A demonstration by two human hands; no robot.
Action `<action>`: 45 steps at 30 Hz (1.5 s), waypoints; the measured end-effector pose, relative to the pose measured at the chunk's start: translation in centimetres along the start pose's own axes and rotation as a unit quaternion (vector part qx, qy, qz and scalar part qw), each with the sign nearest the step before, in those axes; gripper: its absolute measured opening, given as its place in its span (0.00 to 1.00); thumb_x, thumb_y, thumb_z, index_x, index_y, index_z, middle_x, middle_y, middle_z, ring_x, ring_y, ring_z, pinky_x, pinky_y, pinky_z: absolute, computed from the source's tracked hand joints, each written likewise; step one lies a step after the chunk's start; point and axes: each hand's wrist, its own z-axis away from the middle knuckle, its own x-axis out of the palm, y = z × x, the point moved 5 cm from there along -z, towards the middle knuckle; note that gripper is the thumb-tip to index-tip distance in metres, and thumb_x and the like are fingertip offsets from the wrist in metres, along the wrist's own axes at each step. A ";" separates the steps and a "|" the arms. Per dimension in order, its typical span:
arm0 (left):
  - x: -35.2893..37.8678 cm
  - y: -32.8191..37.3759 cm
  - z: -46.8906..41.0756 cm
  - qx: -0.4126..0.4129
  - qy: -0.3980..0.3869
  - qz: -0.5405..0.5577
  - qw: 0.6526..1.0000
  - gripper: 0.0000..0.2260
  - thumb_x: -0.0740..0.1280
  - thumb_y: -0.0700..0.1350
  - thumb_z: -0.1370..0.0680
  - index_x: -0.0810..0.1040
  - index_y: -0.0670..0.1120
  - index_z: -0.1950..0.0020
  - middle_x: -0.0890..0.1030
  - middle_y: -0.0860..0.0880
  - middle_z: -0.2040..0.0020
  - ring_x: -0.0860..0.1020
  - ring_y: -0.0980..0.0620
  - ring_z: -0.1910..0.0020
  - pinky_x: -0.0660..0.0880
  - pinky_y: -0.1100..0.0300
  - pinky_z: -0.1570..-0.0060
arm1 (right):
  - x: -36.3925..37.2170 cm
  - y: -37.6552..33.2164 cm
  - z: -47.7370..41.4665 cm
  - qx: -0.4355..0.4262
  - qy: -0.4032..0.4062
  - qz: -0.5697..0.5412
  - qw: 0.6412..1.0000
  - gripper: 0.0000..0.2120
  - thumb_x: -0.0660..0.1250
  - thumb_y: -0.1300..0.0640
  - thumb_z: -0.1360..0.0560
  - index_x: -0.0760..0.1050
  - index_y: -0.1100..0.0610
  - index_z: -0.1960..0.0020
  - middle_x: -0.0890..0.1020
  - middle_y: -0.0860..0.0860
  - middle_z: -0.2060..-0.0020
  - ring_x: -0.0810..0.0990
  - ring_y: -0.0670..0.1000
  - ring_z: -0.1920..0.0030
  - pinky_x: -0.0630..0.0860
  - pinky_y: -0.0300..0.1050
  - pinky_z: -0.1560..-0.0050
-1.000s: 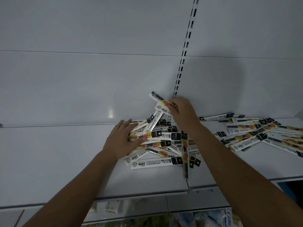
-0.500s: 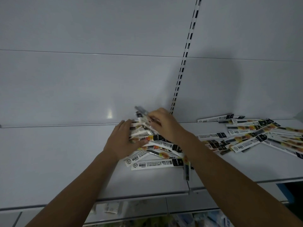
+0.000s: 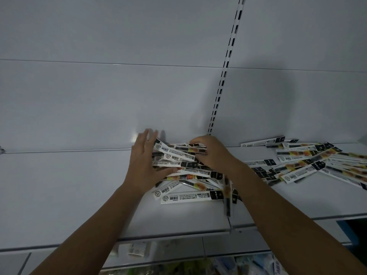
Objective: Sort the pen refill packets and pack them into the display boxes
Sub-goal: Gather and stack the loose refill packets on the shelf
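A loose heap of long, narrow pen refill packets (image 3: 184, 197) lies on a white shelf (image 3: 69, 195), white with black ends and barcodes. My left hand (image 3: 144, 163) presses against the heap's left side with fingers straight and spread. My right hand (image 3: 211, 153) curls over the top of the heap and grips a few packets (image 3: 190, 149) near the back wall. A second scatter of packets (image 3: 309, 161) lies to the right. No display box is in view.
The white back wall carries a slotted upright (image 3: 224, 76) just behind the heap. One packet (image 3: 227, 199) hangs over the shelf's front edge. Below the shelf, other packaged goods (image 3: 137, 250) show dimly.
My right hand came down from the raised packets to the top of the heap. My left hand shifted up and opened wider against the heap's left side, pushing packets together.
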 end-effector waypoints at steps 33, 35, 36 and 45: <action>1.3 -0.1 1.6 -0.053 -0.216 -0.135 0.965 0.49 0.53 0.86 0.35 0.46 0.69 0.18 0.45 0.50 0.14 0.39 0.46 0.16 0.49 0.41 0.18 | -2.9 12.9 11.2 0.169 -0.045 0.134 0.975 0.36 0.46 0.23 0.24 0.59 0.35 0.20 0.56 0.50 0.17 0.49 0.58 0.17 0.47 0.61 0.19; 2.3 0.2 1.8 -0.061 -0.200 -0.113 0.971 0.47 0.57 0.84 0.32 0.46 0.68 0.18 0.48 0.49 0.14 0.39 0.47 0.16 0.53 0.41 0.19 | -2.1 11.5 10.9 0.186 -0.027 0.111 0.976 0.28 0.52 0.30 0.19 0.63 0.35 0.21 0.56 0.53 0.17 0.47 0.61 0.17 0.46 0.60 0.19; 2.5 0.4 1.7 -0.064 -0.189 -0.105 0.974 0.47 0.60 0.82 0.31 0.48 0.67 0.18 0.49 0.49 0.14 0.40 0.47 0.16 0.55 0.40 0.20 | -1.7 10.8 10.4 0.192 -0.017 0.091 0.977 0.25 0.55 0.34 0.18 0.65 0.36 0.22 0.58 0.54 0.17 0.48 0.61 0.17 0.47 0.60 0.19; 3.4 0.6 0.1 -0.066 -0.135 0.014 0.989 0.43 0.71 0.76 0.33 0.67 0.60 0.22 0.52 0.50 0.18 0.63 0.51 0.21 0.69 0.45 0.25 | -0.3 5.6 6.4 0.153 0.117 -0.224 0.955 0.26 0.65 0.69 0.22 0.77 0.49 0.29 0.80 0.54 0.34 0.81 0.50 0.64 0.79 0.46 0.61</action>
